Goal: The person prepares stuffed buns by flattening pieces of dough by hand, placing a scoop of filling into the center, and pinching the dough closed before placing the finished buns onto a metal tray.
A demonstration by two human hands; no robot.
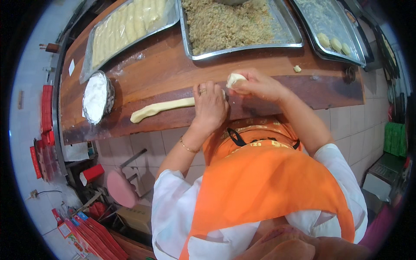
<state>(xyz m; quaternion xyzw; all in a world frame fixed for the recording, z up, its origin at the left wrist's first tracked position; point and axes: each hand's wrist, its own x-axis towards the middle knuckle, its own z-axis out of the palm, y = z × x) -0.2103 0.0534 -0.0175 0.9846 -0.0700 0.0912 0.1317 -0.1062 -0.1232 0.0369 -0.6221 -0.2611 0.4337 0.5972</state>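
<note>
A long pale dough rope [162, 107] lies on the wooden table [303, 93], its left end near the front edge. My left hand [210, 102] rests closed over its right end, fingers curled down on it. Just right of that, my right hand [255, 86] is raised a little, pinching a small lump of dough [235, 79] between thumb and fingers. A small dough scrap [297, 68] lies farther right. At the left stands an oval bowl [96, 96] of white powder.
Along the back are a tray [125, 30] of plastic-covered dough rolls, a metal tray [229, 30] of crumbly filling and a tray [331, 26] holding several dough balls. A small dark round container [349, 74] sits at the right edge. A pink stool [121, 186] stands below at the left.
</note>
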